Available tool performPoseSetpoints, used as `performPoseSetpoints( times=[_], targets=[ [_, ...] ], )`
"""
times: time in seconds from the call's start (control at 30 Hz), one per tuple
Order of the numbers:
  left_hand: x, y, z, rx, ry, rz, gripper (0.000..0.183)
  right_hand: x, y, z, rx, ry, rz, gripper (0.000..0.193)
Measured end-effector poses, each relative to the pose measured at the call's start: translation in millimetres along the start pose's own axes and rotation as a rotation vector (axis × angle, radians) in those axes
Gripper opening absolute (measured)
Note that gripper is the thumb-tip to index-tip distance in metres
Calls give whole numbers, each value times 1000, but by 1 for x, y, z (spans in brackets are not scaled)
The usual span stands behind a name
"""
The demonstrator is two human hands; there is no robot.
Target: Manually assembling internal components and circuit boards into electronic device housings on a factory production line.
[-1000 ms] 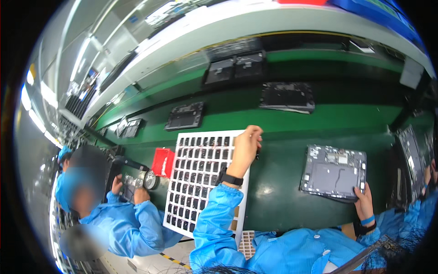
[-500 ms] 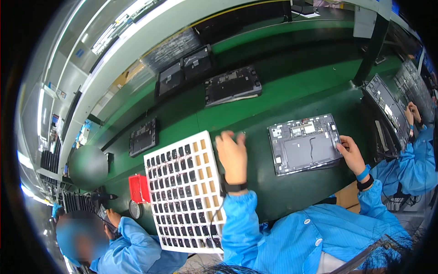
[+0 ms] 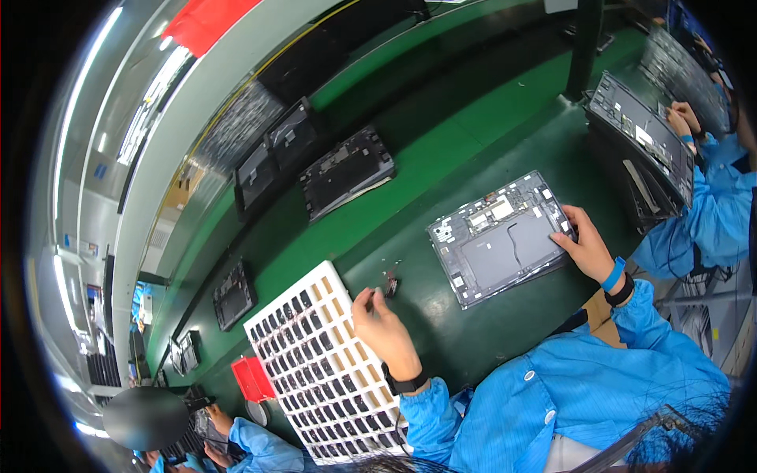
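Observation:
In front of me lies an opened flat device (image 3: 505, 248), like a tablet or thin laptop, with a dark grey interior, circuit board and black cable. My right hand (image 3: 590, 246) grips its right edge, thumb on top and fingers along the side. My left hand (image 3: 386, 335) is closed in a pinch left of the device, above the table. A small black part with reddish wires (image 3: 392, 286) shows at its fingertips; part of the contact is hidden. Below and left of that hand is a white compartment tray (image 3: 330, 276) holding many similar black parts, with its right-hand columns showing bare brown cells.
A red bin (image 3: 252, 379) and a round dish (image 3: 257, 412) stand beyond the tray's left side. More opened devices (image 3: 347, 172) lie along the green bench (image 3: 441, 150). At right, a co-worker's hands (image 3: 683, 122) are by a device (image 3: 643, 134) on a stack. Another person sits at lower left.
The view has shifted and tilted. My left hand's fingers have come together, and a small black wired part now shows beside them. My right hand stays on the device's edge.

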State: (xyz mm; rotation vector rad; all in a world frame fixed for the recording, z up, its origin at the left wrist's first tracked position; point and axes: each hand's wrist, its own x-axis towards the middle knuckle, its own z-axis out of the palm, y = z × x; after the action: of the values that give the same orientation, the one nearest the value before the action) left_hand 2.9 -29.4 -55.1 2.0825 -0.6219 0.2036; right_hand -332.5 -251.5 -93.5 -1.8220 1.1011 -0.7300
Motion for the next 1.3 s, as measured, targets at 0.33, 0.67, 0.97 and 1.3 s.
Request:
performPoseSetpoints(
  times=[0.33, 0.67, 0.97, 1.3],
  targets=[
    [-46, 96, -19, -392, -465, -155, 23, -16, -134, 14, 160, -371, -251, 27],
    [-51, 130, -27, -206, -407, 84, 16, -10, -163, 23, 185, -397, -260, 17],
    [-54, 134, -35, -237, -336, 219, 18, -14, -174, 27, 302, -444, -201, 16],
    [-53, 136, -31, -262, -354, 239, 17, -14, -177, 27, 347, -511, -80, 14]
  ],
)
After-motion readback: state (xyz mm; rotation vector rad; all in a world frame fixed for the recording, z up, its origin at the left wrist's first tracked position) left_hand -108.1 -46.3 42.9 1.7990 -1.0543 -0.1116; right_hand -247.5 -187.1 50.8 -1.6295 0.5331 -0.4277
